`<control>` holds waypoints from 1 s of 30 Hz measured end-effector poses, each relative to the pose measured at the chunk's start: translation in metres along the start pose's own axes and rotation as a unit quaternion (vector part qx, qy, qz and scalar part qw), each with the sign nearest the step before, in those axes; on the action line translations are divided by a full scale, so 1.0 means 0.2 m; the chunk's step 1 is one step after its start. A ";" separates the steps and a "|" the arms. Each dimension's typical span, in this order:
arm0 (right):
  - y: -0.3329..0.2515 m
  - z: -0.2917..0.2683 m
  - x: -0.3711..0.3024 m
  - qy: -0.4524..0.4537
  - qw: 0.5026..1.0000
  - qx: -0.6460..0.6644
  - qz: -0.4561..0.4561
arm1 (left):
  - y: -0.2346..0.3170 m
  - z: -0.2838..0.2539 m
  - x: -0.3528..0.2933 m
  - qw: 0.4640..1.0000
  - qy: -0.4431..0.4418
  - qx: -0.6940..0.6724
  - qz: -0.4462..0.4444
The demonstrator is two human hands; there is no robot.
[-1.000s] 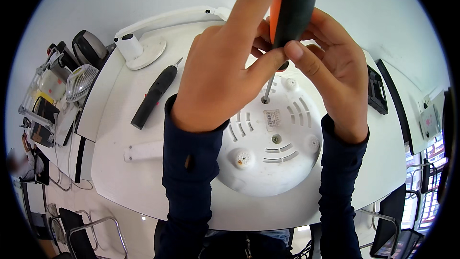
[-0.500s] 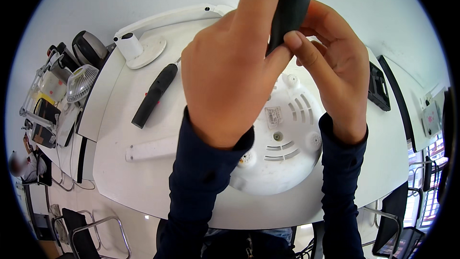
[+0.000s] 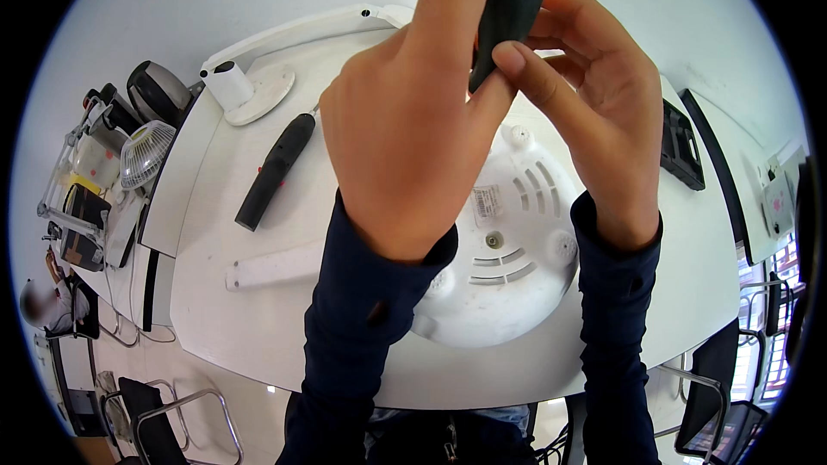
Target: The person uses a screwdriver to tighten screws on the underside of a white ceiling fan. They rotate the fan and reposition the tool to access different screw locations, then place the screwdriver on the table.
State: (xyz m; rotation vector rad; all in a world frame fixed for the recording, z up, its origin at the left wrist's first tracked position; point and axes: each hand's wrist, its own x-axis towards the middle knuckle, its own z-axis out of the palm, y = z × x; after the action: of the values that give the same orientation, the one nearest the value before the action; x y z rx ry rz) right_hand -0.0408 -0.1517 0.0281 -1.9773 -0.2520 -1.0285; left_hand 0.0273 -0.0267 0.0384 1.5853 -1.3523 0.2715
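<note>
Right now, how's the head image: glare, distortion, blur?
Head view: fisheye bows the edge of the white table; window glares at right rim; white slotted base looks fairly sharp; seated person at left has a blurred head.

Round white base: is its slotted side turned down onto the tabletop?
No: the round white base shows its slots and a label on the side facing up.

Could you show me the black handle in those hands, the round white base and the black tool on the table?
Black handle point(image 3: 516, 2): head view, its visible middle.
Round white base point(image 3: 524, 238): head view, its slotted face.
Black tool point(image 3: 276, 172): head view, mid-body.
</note>
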 end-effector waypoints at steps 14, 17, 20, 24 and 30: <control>-0.02 -0.01 -0.01 -0.024 0.999 -0.002 -0.034 | -0.07 -0.07 0.02 0.999 -0.020 -0.009 0.027; -0.04 0.04 -0.01 0.009 0.998 0.055 0.008 | -0.05 -0.08 0.01 1.000 -0.014 0.011 0.026; -0.03 0.03 -0.01 0.019 1.000 0.009 -0.005 | -0.04 -0.06 0.00 0.999 -0.007 0.024 0.025; -0.02 0.00 0.00 0.026 0.997 -0.073 -0.021 | -0.03 -0.04 0.00 0.999 -0.004 0.040 0.026; -0.01 -0.01 0.00 0.031 0.998 -0.049 -0.015 | -0.03 -0.02 -0.02 0.997 0.001 0.074 0.028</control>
State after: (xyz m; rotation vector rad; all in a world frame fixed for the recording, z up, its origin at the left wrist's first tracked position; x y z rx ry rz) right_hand -0.0418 -0.1521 0.0294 -2.0306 -0.2012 -1.1383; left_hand 0.0328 -0.0219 0.0355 1.6690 -1.4034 0.4155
